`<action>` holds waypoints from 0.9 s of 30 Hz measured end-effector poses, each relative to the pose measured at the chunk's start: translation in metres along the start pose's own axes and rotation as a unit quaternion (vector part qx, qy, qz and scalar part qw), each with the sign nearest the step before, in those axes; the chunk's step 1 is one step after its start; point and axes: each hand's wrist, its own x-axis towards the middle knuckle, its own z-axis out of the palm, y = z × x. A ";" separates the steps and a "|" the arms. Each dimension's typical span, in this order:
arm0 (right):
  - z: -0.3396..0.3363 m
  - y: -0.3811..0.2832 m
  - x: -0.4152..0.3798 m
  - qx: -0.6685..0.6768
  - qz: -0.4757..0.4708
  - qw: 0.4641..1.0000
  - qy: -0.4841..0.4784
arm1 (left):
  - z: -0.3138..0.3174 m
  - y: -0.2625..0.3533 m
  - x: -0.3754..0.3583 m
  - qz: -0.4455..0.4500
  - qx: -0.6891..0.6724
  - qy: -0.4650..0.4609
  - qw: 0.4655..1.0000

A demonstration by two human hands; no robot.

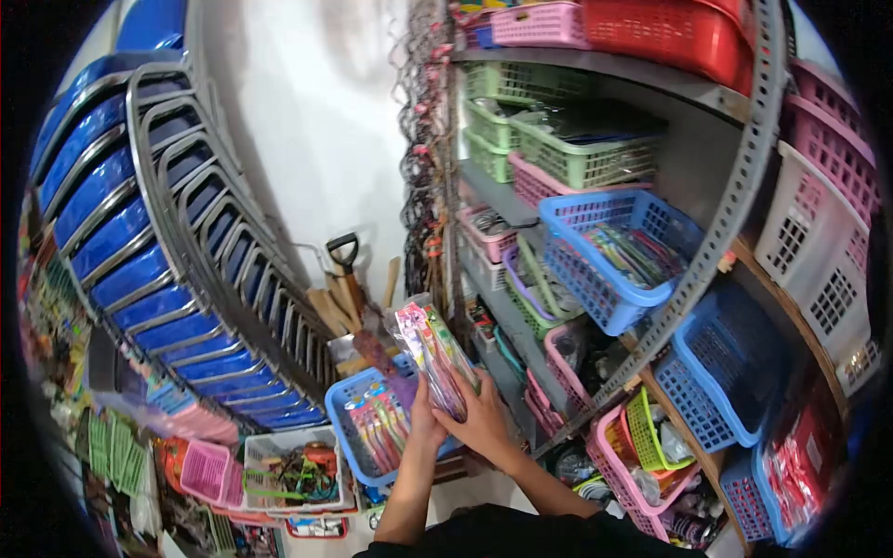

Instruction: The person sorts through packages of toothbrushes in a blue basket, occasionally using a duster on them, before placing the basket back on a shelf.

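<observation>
A clear plastic pack of toothbrushes (433, 358), with pink, yellow and green card showing through, is held up in front of me. My left hand (425, 420) closes on its lower left side. My right hand (479, 418) grips its lower right side, fingers on the wrapping. Just below and to the left of my hands stands a blue basket (337, 409), where similar packs (379, 428) with pink and orange handles lie. On the shelf to the right, another blue basket (595, 279) holds long colourful packaged items (637, 256).
Stacked blue chairs (139, 260) with metal frames lean on the left. A metal shelf post (716, 246) and shelves of green baskets (586, 153) rise on the right. A white basket (256, 451), a pink basket (209, 472) and wooden-handled tools (346, 288) stand low down.
</observation>
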 end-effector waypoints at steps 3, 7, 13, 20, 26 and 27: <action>-0.036 0.008 0.003 -0.040 0.032 0.999 0.007 | 0.024 -0.019 0.013 -0.028 -0.020 -0.030 0.999; -0.073 0.021 0.002 -0.017 0.009 0.995 0.100 | 0.062 -0.037 0.025 -0.055 -0.080 -0.130 0.987; -0.134 0.015 0.007 0.027 0.014 0.977 0.211 | 0.129 -0.047 0.035 -0.055 -0.043 -0.237 0.969; -0.215 0.012 0.008 0.074 -0.004 0.962 0.262 | 0.166 -0.094 0.134 0.174 0.308 -0.274 0.894; -0.247 0.018 0.011 0.088 0.007 0.950 0.300 | 0.223 -0.080 0.126 0.399 0.659 -0.338 0.541; -0.251 0.017 0.013 0.044 0.007 0.952 0.302 | 0.228 -0.080 0.121 0.397 0.686 -0.336 0.508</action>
